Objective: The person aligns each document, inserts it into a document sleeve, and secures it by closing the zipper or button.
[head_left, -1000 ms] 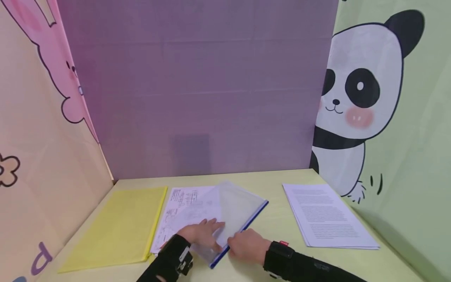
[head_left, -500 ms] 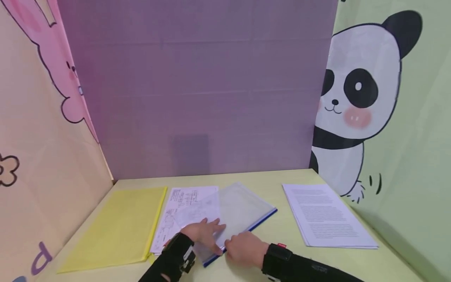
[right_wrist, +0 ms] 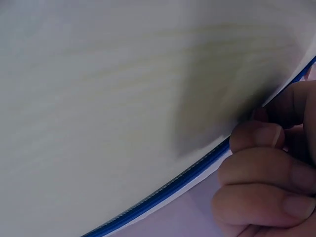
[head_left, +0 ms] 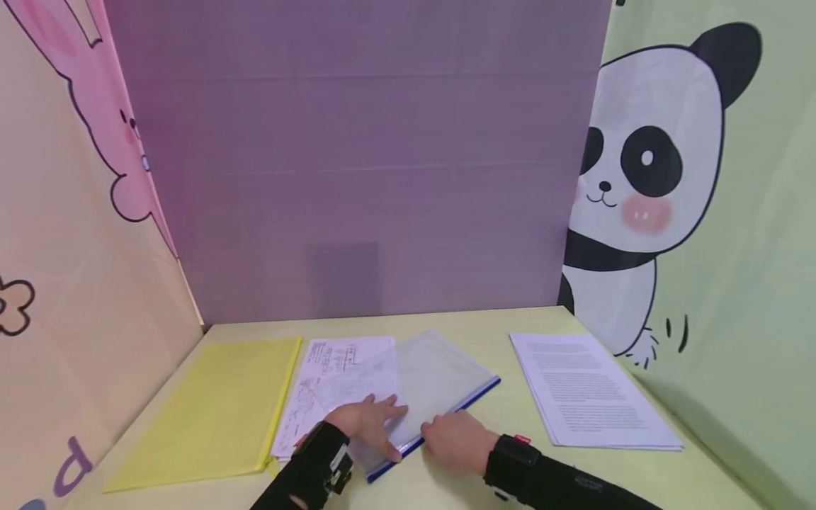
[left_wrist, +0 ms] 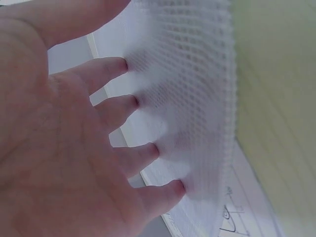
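A translucent mesh zip document bag (head_left: 440, 368) with a blue zip edge (head_left: 479, 394) lies slanted at the middle of the table. My left hand (head_left: 370, 423) rests on its near left part with fingers spread; in the left wrist view the fingertips (left_wrist: 148, 153) press on the mesh. My right hand (head_left: 460, 443) pinches the blue zip edge about midway along, its fingers curled, as the right wrist view shows (right_wrist: 266, 168). The pinched spot itself is largely hidden by the fingers. Under the bag's left corner lies a sheet with handwriting and drawings (head_left: 325, 368).
On the left lies a yellow zip document bag (head_left: 204, 404). A stack of printed paper (head_left: 593, 389) sits at the right of the pale yellow table (head_left: 529, 467). A purple backdrop (head_left: 382, 163) and decorated side walls close in the table.
The clear bag has turned slightly clockwise, its far zip end shifting right and toward me. My right hand dipped left, then slid right and up along the zip edge. The left hand stays nearly still.
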Tool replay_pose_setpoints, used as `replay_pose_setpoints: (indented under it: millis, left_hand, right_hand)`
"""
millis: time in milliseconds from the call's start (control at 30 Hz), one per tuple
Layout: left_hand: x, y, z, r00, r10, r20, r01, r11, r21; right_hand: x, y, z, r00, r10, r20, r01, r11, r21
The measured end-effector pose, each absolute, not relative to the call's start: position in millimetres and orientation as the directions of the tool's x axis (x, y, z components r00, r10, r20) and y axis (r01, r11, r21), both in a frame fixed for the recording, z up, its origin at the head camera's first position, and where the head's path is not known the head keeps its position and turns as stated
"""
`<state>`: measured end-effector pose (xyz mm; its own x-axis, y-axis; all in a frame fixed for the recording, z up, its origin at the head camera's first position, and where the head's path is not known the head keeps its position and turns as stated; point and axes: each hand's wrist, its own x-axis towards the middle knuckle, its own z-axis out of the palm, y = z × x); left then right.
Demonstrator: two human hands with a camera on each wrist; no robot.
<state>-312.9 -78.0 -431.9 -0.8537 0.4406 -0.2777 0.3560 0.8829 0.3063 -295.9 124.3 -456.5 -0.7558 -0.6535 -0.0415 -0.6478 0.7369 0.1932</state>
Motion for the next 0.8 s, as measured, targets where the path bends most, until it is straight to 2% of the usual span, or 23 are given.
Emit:
replay_pose_setpoints:
  millis: [533, 800]
  left_hand:
    - [-311.2, -78.3, -430.4, -0.854, 0.450, -0.259, 0.374, 0.879, 0.294]
    - [-312.5, -77.7, -430.7, -0.852, 0.456, -0.256, 0.383, 0.878, 0.287]
  right_hand:
    - [-299.8, 129.2, -451.7, -0.772, -0.634, -0.041, -0.634, 0.767, 0.099]
    - [-302.6, 130.0, -453.5, -0.773, -0.632, -0.052, -0.634, 0.766, 0.108]
